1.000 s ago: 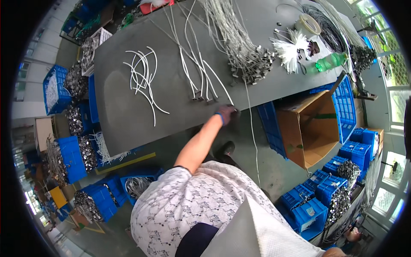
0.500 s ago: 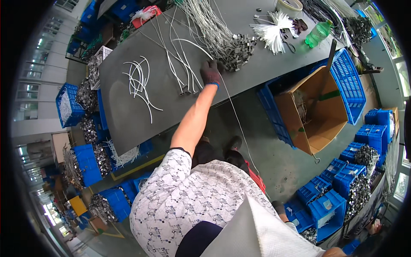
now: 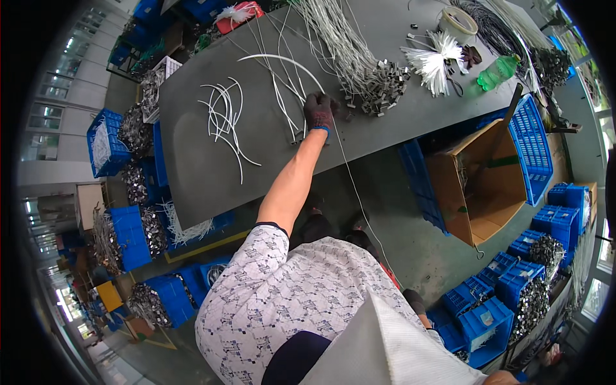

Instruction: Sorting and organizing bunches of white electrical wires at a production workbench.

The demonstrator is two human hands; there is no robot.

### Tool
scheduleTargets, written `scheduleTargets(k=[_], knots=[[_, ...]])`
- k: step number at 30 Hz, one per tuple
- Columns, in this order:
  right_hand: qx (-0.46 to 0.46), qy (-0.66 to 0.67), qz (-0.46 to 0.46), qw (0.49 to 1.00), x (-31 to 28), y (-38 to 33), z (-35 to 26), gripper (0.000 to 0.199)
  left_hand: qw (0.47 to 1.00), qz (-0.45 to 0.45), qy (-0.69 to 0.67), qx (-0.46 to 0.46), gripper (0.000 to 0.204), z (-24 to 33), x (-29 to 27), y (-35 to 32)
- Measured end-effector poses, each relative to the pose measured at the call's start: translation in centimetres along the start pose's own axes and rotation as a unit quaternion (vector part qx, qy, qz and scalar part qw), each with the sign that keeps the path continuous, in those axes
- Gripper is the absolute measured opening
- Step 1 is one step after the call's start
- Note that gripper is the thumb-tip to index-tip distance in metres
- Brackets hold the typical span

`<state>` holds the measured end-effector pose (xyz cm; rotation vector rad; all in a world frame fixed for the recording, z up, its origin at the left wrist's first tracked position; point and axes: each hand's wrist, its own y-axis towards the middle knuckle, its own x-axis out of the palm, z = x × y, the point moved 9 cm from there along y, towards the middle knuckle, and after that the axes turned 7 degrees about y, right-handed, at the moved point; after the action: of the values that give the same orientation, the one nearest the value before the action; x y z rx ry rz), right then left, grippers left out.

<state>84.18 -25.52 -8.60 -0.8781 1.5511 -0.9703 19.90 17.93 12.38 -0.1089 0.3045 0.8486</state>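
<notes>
1. We found the left hand (image 3: 319, 110), in a dark glove, over the table (image 3: 186, 144), its fingers curled and pressed together on the near end of a white tube (image 3: 282, 59). The exact placing of the fingertips was hidden by the glove.
2. We noted that the tube arched from the hand toward the upper left, passing over several sleeved cables (image 3: 282, 106) with dark ends, which lay just left of the hand.
3. We traced a thin cable (image 3: 350, 170) from the left hand, over the table's near edge and down toward a red item (image 3: 390, 276) beside the person.
4. We saw the right hand (image 3: 414, 299) only in part, dark-gloved and low beside the body, near that red item; we could not tell whether it was spread or gripping.
5. On the table, we recorded loose white tubes (image 3: 224, 125) in a crossed heap, well left of the left hand.
6. To the right of the left hand, we recorded a large cable bundle (image 3: 333, 38) ending in dark connectors (image 3: 384, 90), then a fan of white strips (image 3: 439, 61) and a green bottle (image 3: 497, 74).
7. Beyond the table's near edge, we observed an open cardboard box (image 3: 487, 183) within blue crating (image 3: 534, 147).
</notes>
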Motion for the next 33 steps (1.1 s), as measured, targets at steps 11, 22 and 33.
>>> scheduleTargets(k=[11,22,33], knots=[[-0.182,0.002,0.115,0.977,-5.3,5.7,-13.0,0.023,0.948,-0.260,0.080,-0.163,0.022,-13.2,-1.2,-6.6],[-0.332,0.516,0.314,0.724,-31.3,7.1,-56.9,0.036,0.907,-0.320,-0.144,-0.235,0.022,-14.4,-2.4,-6.7],[-0.268,0.339,0.338,0.836,-35.7,11.5,-61.9,0.051,0.933,-0.244,0.152,-0.219,0.044,-17.3,-10.2,2.5]])
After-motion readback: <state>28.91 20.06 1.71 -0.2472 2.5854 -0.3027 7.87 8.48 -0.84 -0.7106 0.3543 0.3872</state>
